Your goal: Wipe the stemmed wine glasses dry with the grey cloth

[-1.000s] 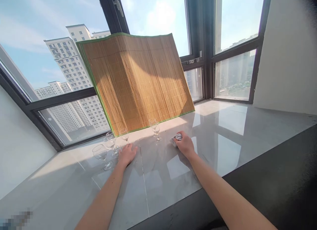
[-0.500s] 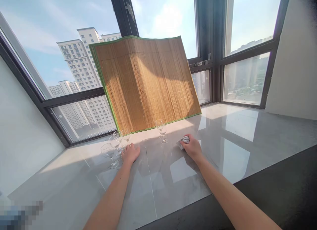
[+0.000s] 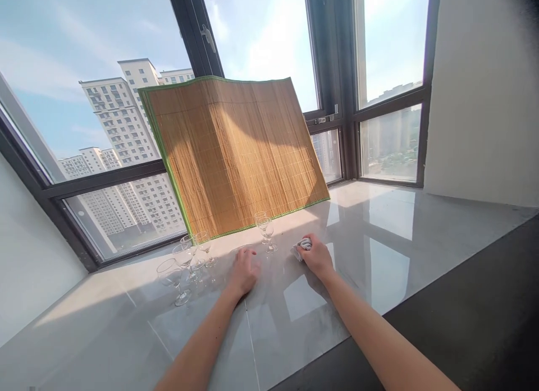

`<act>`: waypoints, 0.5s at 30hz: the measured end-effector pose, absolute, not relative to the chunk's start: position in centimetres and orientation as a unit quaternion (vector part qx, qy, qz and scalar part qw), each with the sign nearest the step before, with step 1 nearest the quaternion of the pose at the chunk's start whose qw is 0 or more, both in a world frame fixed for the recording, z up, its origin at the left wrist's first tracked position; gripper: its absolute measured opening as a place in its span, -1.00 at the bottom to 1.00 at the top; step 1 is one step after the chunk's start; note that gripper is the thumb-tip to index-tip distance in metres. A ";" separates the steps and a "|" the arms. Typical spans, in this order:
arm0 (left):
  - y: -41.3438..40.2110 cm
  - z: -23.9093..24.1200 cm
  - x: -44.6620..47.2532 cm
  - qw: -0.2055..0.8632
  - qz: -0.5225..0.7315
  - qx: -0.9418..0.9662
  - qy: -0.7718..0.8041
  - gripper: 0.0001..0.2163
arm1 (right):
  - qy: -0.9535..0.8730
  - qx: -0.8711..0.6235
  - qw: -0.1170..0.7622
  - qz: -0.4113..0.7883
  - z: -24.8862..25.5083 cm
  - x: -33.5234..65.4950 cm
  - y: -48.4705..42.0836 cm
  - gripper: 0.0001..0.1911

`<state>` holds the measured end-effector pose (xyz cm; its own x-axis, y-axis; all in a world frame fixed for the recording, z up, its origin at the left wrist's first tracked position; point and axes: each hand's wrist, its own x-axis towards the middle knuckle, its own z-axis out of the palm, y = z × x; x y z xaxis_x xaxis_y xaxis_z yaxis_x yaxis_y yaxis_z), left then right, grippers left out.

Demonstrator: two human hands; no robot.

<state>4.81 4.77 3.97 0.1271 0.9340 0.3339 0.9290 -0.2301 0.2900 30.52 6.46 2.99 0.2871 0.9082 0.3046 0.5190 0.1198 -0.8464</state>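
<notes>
My right hand (image 3: 317,258) is closed around a crumpled white cloth (image 3: 302,247) just above or on the shiny grey ledge; I cannot tell if it touches. My left hand (image 3: 245,272) is over the ledge with its fingers stretched forward and a little apart, and nothing shows in it. Between and beyond my hands, two clear stemmed glasses (image 3: 266,227) stand close together, nearest to my left hand. Left of that hand is a group of several clear stemmed glasses, with one glass (image 3: 170,274) at its front; they overlap, so their stems are partly hidden.
A bamboo mat (image 3: 240,161) with green edging leans against the dark window frame (image 3: 344,122) behind the glasses. The tiled ledge (image 3: 210,352) reaches to a dark front edge at lower right. White walls (image 3: 475,99) close off both sides.
My left hand has moved right, away from the group of glasses and towards the pair. My right hand keeps its hold on the cloth. The view has shifted slightly.
</notes>
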 end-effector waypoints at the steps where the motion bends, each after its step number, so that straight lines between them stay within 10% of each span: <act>1: 4.7 4.0 5.4 0.026 0.217 0.790 0.573 -0.67 | -0.562 -0.635 0.490 0.199 3.0 30.5 6.4 -0.79; 15: 7.5 4.7 7.4 0.028 0.077 0.843 0.531 -0.40 | -0.567 -0.636 0.488 0.189 3.2 30.4 6.2 -0.79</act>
